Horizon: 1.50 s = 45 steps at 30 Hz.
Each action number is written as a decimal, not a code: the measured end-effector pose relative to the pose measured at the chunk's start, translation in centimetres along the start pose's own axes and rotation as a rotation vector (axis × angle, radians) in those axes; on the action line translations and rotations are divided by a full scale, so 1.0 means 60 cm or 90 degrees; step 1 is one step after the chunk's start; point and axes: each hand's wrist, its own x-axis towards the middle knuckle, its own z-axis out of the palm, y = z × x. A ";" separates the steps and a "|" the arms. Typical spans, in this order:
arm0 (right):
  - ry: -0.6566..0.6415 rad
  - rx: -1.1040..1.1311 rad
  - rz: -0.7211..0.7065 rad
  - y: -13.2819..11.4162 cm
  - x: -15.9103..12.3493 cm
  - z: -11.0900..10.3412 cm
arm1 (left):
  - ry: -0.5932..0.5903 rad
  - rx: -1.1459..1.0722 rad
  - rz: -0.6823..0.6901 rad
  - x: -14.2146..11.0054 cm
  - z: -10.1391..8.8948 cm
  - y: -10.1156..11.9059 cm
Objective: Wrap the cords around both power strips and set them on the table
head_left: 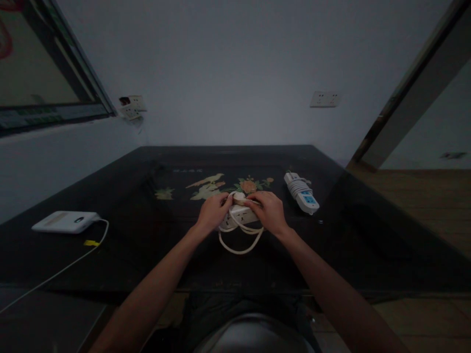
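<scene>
- Two hands, the left hand [213, 213] and the right hand [270, 211], are held near each other over the middle of the dark surface [147, 264].
- A white cord [241, 253] is pinched between thumb and fingers by each hand; a pale lump [239, 197], perhaps a plug, is seen between the fingertips.
- The white strip [241, 214] is placed on the surface, just below the fingertips and between the two hands; its sockets are partly crossed by the cord.
- A loop of the cord is laid on the surface on the near side of the strip.
- A second strip [310, 201], with blue sockets, is set apart to the right, its middle wrapped in grey cable [299, 186].
- Inlaid flowers and birds [248, 186] are shown on the surface beyond the hands.
- A power bank [62, 222] is placed well to the left, joined to a thin lead [69, 265]; a yellow tag [91, 242] is seen beside the lead.
- A double socket [325, 99] is mounted on the wall [228, 73].
</scene>
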 end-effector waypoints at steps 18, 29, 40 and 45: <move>0.159 0.402 0.161 0.004 0.011 -0.024 | 0.002 -0.154 -0.163 0.021 0.004 -0.053; 0.183 0.502 0.213 0.023 0.018 -0.029 | -0.019 -0.374 -0.317 0.020 0.011 -0.085; 0.209 0.499 0.312 0.061 0.014 -0.007 | -0.150 -0.410 -0.380 0.023 0.017 -0.101; 0.176 0.513 0.328 0.067 0.011 0.006 | -0.199 -0.362 -0.376 0.016 0.006 -0.096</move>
